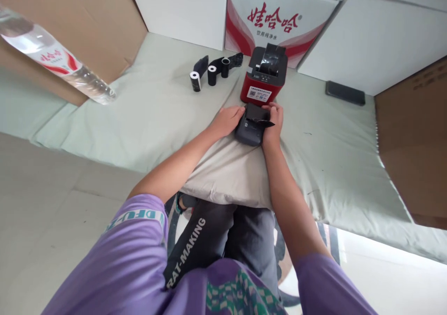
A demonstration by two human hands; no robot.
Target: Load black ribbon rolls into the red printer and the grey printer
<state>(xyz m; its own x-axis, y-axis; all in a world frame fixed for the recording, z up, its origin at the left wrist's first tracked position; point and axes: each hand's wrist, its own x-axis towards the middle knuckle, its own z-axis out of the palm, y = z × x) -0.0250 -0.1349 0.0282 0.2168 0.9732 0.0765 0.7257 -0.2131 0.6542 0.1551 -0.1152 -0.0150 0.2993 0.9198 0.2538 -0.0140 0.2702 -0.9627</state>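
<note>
Grey printer (249, 130) clasped by left hand (226, 119) & right hand (274, 119), grip approx. snug.

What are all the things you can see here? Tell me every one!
small dark grey label printer: 1, dark grey, on the pale green cloth between both hands
red and black label printer: 1, red body with black top, just behind the grey one
black ribbon rolls: 3 upright, black with white ends, left of the red printer
pale green cloth: 1, covers the work surface
clear plastic water bottle: 1, red and white label, far left
white printed carton: 1, red characters, behind the printers
black flat phone-like slab: 1, right on the cloth
brown cardboard sheets: at left and right edges
left hand: touches the grey printer's left side
right hand: grips the grey printer's right side
</note>
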